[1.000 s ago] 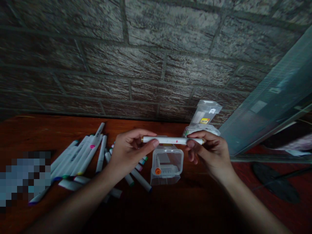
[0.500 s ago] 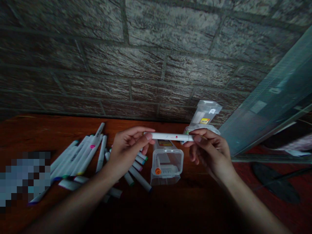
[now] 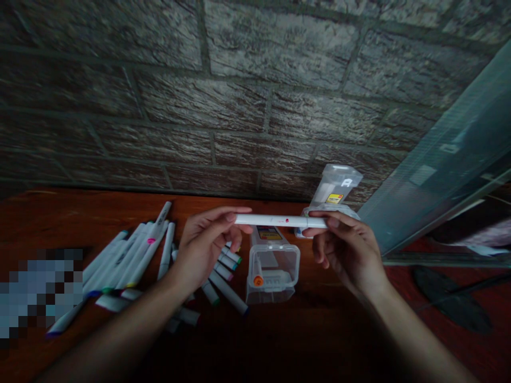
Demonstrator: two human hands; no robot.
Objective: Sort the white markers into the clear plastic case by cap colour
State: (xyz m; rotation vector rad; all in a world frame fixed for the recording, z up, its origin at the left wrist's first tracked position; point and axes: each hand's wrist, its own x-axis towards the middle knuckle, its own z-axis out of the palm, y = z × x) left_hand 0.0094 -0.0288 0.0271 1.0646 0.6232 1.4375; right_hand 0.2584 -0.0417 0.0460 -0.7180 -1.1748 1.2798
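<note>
A white marker (image 3: 275,220) with a small red mark on its barrel lies level between my two hands. My left hand (image 3: 207,242) pinches its left end between thumb and fingers. On the other end, my right hand (image 3: 347,244) grips it the same way. Below the marker, a clear plastic case (image 3: 296,271) faces me with its opening, and one orange-ended marker (image 3: 258,280) lies inside at the left. Many white markers (image 3: 131,255) with coloured ends are spread on the table to the left, some partly hidden by my left hand and forearm.
A second clear case (image 3: 339,183) with a yellow label stands behind my right hand, near the stone-block wall (image 3: 239,106). The wooden table (image 3: 59,213) meets that wall. A glass-like panel (image 3: 439,149) slants up on the right. A blurred-out patch covers the far left.
The marker has shifted up slightly and been turned a little, so its red mark sits differently. Both hands keep hold of its ends; more of the right end shows.
</note>
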